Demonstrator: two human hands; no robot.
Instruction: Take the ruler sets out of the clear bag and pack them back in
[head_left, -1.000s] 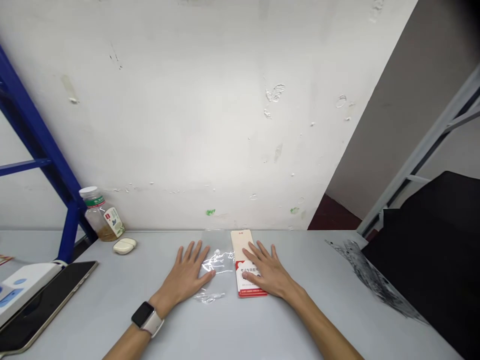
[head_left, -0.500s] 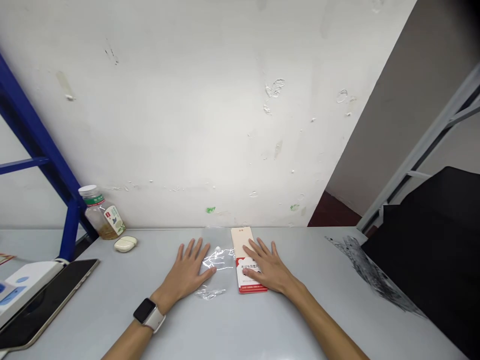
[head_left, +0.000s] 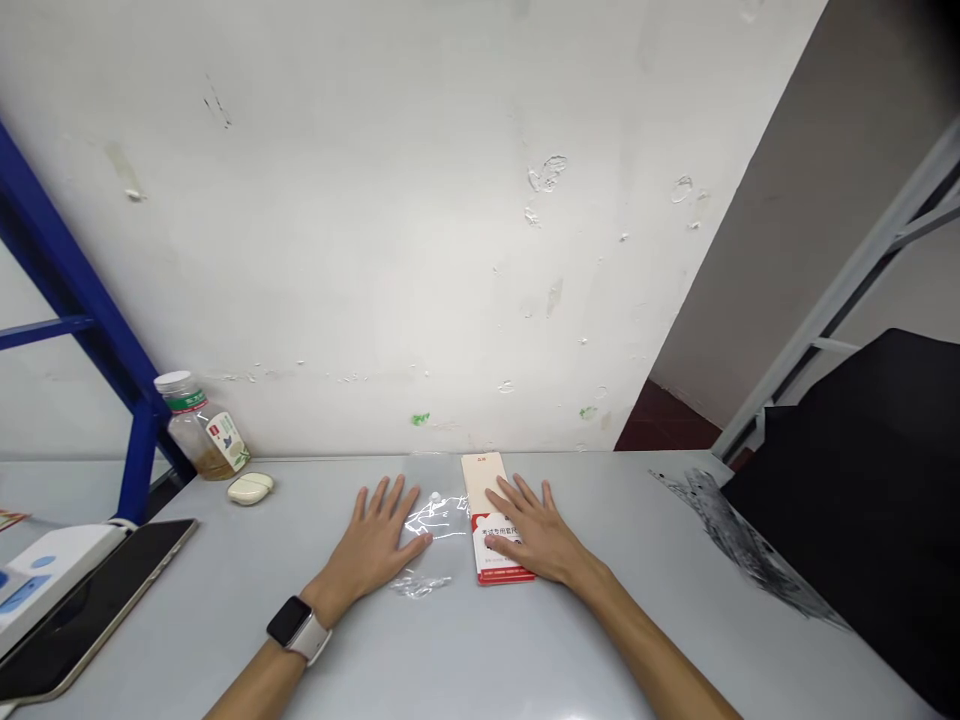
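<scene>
My left hand [head_left: 377,545] lies flat with its fingers spread, over the left edge of a clear plastic pouch [head_left: 444,540] that has a small white button. On that wrist is a watch [head_left: 298,627] with a dark face and pale strap. Beside the pouch, on its right, lies a narrow cream and red printed card packet [head_left: 484,485] with Chinese text. My right hand [head_left: 534,533] rests flat across the packet's right side, fingers apart, hiding part of the print. Neither hand grips anything.
At the back left stand a plastic bottle [head_left: 204,432] with some brown liquid and a small cream case [head_left: 250,488]. A tablet [head_left: 97,610] and a white box [head_left: 56,570] lie at the left edge. A black chair back [head_left: 862,480] is at the right, near a dark scuff [head_left: 750,540].
The view has shifted very slightly. Both hands, the pouch and the packet stay in place.
</scene>
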